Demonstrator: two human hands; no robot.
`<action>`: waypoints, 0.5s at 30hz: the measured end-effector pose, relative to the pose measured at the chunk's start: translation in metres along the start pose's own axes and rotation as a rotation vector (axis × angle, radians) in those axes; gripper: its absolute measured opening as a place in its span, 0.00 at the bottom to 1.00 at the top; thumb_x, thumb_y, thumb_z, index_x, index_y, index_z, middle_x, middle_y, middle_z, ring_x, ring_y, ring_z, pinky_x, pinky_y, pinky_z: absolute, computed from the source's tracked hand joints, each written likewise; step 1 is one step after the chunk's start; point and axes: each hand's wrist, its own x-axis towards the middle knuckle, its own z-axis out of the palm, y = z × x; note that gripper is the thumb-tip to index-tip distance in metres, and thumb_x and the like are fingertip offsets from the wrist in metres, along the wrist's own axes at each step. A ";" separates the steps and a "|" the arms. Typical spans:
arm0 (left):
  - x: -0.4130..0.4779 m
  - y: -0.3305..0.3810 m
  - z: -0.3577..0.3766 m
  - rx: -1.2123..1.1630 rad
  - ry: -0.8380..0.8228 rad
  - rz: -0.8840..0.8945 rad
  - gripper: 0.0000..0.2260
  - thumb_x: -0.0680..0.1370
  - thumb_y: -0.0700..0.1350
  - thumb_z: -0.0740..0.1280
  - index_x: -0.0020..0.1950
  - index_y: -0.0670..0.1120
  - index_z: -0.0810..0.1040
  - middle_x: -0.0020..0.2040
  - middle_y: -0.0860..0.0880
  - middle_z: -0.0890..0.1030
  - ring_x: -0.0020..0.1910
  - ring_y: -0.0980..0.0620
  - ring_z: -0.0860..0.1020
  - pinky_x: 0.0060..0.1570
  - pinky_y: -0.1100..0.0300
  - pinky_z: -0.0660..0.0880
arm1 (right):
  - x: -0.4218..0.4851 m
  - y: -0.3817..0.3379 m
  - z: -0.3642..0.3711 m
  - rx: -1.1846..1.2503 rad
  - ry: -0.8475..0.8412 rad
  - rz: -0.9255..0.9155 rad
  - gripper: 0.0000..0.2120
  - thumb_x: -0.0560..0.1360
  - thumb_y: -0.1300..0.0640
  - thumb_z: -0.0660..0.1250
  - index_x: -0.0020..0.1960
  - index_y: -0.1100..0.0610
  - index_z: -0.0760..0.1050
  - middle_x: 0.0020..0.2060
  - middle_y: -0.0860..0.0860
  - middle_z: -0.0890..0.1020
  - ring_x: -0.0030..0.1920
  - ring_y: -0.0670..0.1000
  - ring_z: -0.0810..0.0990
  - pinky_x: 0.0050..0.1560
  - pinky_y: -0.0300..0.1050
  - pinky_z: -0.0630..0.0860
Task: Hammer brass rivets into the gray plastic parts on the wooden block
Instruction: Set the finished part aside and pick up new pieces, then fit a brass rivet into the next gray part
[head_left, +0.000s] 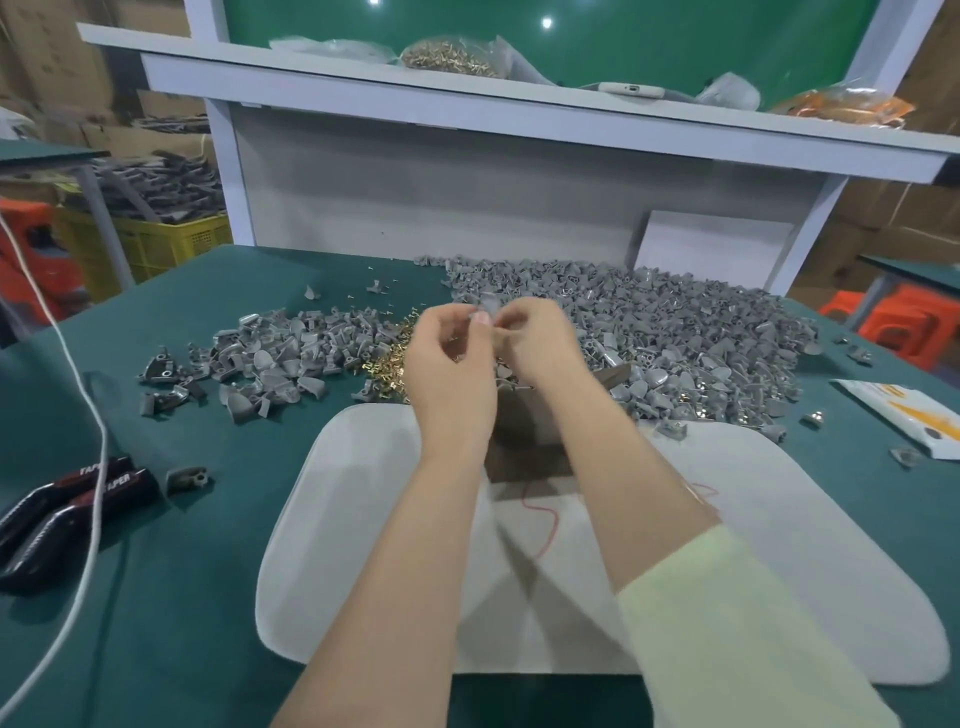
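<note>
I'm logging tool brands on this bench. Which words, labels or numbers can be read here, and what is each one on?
"TAP", the rest cut off by the white cord: upper black handle, left of the table.
"PER", preceded by a partly visible letter, perhaps an A: lower black handle beside it.
White packet at the right: orange print, no letters legible.
No other text can be read.

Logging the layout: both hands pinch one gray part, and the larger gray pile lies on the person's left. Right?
No: the head view shows the larger gray pile on the person's right. The left hand and right hand do pinch one gray part.
</note>
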 end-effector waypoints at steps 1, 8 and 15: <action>-0.002 0.000 0.002 0.055 -0.091 0.019 0.03 0.78 0.41 0.66 0.46 0.48 0.76 0.42 0.56 0.79 0.43 0.58 0.77 0.46 0.68 0.72 | -0.001 0.008 -0.013 0.035 0.043 0.015 0.04 0.76 0.61 0.66 0.47 0.58 0.80 0.44 0.53 0.82 0.40 0.48 0.74 0.46 0.40 0.71; -0.021 -0.009 0.016 0.802 -0.431 0.050 0.03 0.78 0.48 0.64 0.47 0.56 0.76 0.48 0.56 0.81 0.56 0.51 0.75 0.58 0.53 0.61 | -0.030 0.058 -0.059 0.209 0.118 0.130 0.06 0.74 0.68 0.66 0.44 0.60 0.80 0.34 0.49 0.81 0.34 0.44 0.78 0.36 0.32 0.77; -0.019 -0.009 0.016 0.795 -0.450 0.048 0.08 0.77 0.52 0.66 0.56 0.56 0.78 0.56 0.56 0.79 0.61 0.50 0.73 0.59 0.51 0.61 | -0.041 0.055 -0.049 0.176 0.131 0.007 0.07 0.74 0.66 0.67 0.49 0.56 0.75 0.43 0.54 0.80 0.47 0.53 0.79 0.55 0.48 0.75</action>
